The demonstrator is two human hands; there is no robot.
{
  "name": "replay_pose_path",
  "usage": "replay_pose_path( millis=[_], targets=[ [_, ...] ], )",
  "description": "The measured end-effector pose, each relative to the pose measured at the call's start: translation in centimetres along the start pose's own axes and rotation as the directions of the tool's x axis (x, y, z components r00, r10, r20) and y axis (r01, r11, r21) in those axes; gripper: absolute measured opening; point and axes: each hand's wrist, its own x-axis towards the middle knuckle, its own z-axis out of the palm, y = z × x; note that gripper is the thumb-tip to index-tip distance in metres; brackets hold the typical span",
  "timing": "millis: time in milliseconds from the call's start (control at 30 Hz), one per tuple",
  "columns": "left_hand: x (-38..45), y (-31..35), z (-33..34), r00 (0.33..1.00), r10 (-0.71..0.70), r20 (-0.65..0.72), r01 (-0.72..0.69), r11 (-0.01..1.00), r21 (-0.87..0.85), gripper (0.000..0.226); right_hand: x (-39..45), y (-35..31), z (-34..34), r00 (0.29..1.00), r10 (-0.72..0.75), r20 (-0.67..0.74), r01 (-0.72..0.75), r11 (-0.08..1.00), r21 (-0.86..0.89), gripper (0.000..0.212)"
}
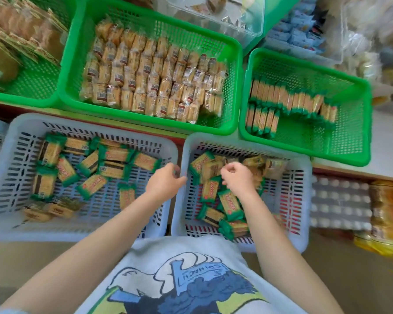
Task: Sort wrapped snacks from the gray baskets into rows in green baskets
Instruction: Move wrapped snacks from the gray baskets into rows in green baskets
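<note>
Fingers of our right hand [237, 177] curl loosely over the pile in the right gray basket [304, 200], just right of centre; motion blur keeps us from telling whether they already pinch a wrapper, so we leave that open. Our left hand [163, 182] sits at the wall between the two gray baskets, fingers bent toward the rim, and it too seems to hold nothing, though we cannot be sure. We judge that both hands hover here because this is the source pile: green-edged snacks [227, 202] lie jumbled at all angles in the right gray basket, mixed with a few clear-wrapped ones at its far side, and more lie scattered in the left gray basket [9, 155]. Straight above the right gray basket, at the right of the frame, a green basket [359, 123] holds the same green-edged packs standing on edge in one long row and a short second row, with bare floor beside them, so we take that gap as where the next pack belongs. The middle green basket [234, 87] is nearly packed with clear-wrapped biscuits in rows. Another green basket at upper left holds flat crackers. All baskets rest on a low pale surface with a red edge; clear tubs and bagged goods crowd the top right, and an egg tray [338, 202] lies at the right.
</note>
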Motion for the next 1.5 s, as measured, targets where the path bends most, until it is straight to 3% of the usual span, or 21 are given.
replay_pose_path(
  millis=[100,200,367,533,633,733,800,833,900,1000,1067,1100,1167,1233,1400,1500],
  targets=[
    [0.6,-1.2,2.1,0.988,-0.154,0.027,0.157,0.974,-0.166,0.05,0.5,2.0,2.3,0.982,0.145,0.117,-0.137,0.988,-0.07,0.038],
    [0.5,-1.8,3.2,0.977,-0.212,0.008,0.197,0.893,-0.406,0.05,1.3,3.3,4.3,0.956,0.22,0.194,-0.212,0.975,-0.063,0.064],
    [0.3,-2.2,3.5,0.975,-0.224,0.009,0.192,0.816,-0.545,0.036,1.8,4.2,6.8,0.965,0.233,0.116,-0.238,0.971,0.027,0.058],
    [-0.3,-1.8,4.0,0.973,-0.226,-0.054,0.163,0.828,-0.536,0.032,1.8,4.2,8.9,0.943,0.294,0.156,-0.333,0.831,0.446,0.057],
    [-0.6,-1.4,4.0,0.97,-0.208,-0.127,0.143,0.908,-0.393,0.036,1.2,4.2,7.7,0.962,0.202,0.185,-0.267,0.843,0.467,0.036],
    [-1.9,-0.5,3.9,0.925,0.027,-0.38,-0.072,0.992,-0.104,0.026,0.0,5.4,4.7,0.964,0.017,0.266,-0.135,0.891,0.434,0.023],
    [-2.9,0.4,4.0,0.952,0.121,-0.282,-0.166,0.976,-0.142,0.03,-1.3,6.2,2.5,0.914,-0.122,0.387,-0.089,0.871,0.484,0.02],
    [-3.3,1.0,4.2,0.985,0.117,-0.126,-0.144,0.961,-0.236,0.037,-1.9,6.6,1.5,0.885,-0.171,0.433,-0.083,0.858,0.507,0.017],
    [-3.9,1.7,5.1,0.981,0.101,0.164,-0.024,0.909,-0.417,0.041,-2.8,6.9,0.1,0.861,-0.225,0.457,-0.064,0.842,0.535,0.017],
    [-3.8,1.8,6.2,0.979,0.09,0.184,0.023,0.845,-0.534,0.028,-3.0,7.5,-0.9,0.927,-0.177,0.331,-0.017,0.862,0.506,0.019],
    [-3.6,1.3,6.3,0.978,0.075,0.196,0.043,0.841,-0.54,0.026,-2.4,8.5,-1.0,0.975,-0.068,0.213,0.005,0.958,0.285,0.03],
    [-3.5,0.9,6.3,0.975,0.066,0.214,0.063,0.836,-0.546,0.024,-1.9,9.2,-0.8,0.985,-0.033,0.171,0.016,0.995,0.095,0.035],
    [-3.5,0.1,6.1,0.97,0.046,0.238,0.104,0.808,-0.58,0.023,-1.2,10.3,0.5,0.984,0.021,0.177,0.017,0.978,-0.208,0.046],
    [-3.8,-0.7,5.7,0.968,0.044,0.247,0.118,0.788,-0.604,0.025,-1.0,10.9,2.3,0.978,0.073,0.198,-0.018,0.964,-0.265,0.061],
    [-4.3,-2.2,4.9,0.957,0.046,0.287,0.169,0.716,-0.677,0.027,-1.2,10.8,4.3,0.987,0.154,0.039,-0.157,0.984,0.089,0.046],
    [-4.3,-2.6,4.6,0.955,0.063,0.288,0.171,0.679,-0.714,0.032,-1.7,10.6,3.3,0.976,0.199,0.092,-0.22,0.88,0.422,0.035]
  ],
)
